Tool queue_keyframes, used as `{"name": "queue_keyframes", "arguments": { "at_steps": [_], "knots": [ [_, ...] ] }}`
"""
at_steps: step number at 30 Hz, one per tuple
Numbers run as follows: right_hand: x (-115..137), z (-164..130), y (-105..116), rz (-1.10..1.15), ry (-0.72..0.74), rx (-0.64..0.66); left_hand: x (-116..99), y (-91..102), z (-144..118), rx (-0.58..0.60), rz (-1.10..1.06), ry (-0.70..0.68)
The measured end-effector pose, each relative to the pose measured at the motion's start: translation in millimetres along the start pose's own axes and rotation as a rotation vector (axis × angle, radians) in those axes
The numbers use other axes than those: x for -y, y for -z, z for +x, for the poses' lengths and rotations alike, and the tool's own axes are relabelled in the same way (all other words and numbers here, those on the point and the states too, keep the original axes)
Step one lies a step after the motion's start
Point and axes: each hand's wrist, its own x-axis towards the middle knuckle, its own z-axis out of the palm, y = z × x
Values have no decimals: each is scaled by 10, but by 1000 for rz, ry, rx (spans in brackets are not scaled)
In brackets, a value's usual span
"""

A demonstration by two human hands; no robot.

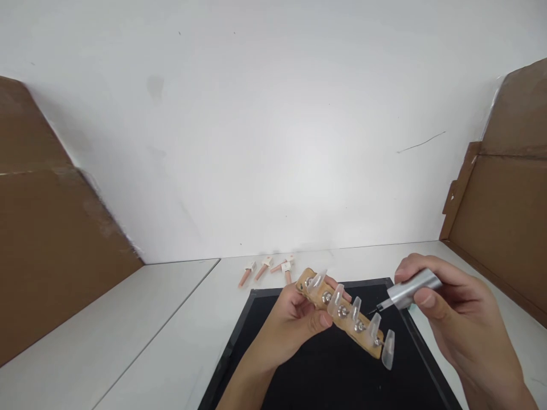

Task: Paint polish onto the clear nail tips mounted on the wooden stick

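The left hand (294,326) pinched the wooden strip (348,326) of clear nails (355,311) above the black mat (320,373). The right hand (459,310) pinched a silver tool (411,290) — thin tip near one nail. A wobble could have bumped it — or a loose hold dropped the strip.

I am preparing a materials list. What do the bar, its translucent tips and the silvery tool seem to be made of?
Bar: likely wood, smooth-looking, from its tan colour. Translucent tips: probably plastic, frosted, since light passes through. Silvery tool: metal or metallic-coated plastic, satin, from soft highlights.
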Motion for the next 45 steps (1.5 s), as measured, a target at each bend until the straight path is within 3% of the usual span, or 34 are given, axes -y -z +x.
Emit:
{"name": "queue_keyframes", "arguments": {
  "at_steps": [10, 19, 29, 39, 45],
  "knots": [
    [90, 13, -69, -56, 21, 30, -160, -91, -86, -158, 328, -88],
    [108, -5, -80, -11, -21, 92, -190, -171, -81, -127, 421, -158],
    [169, 25, -99, -99, -30, -15, -185, -166, -116, -80, 394, -178],
    [52, -8, -75, -110, 19, -101, -173, -145, -127, -60, 361, -175],
    [83, -12, -78, -116, 64, -37, -183, -134, -121, -66, 396, -179]
  ]
}}
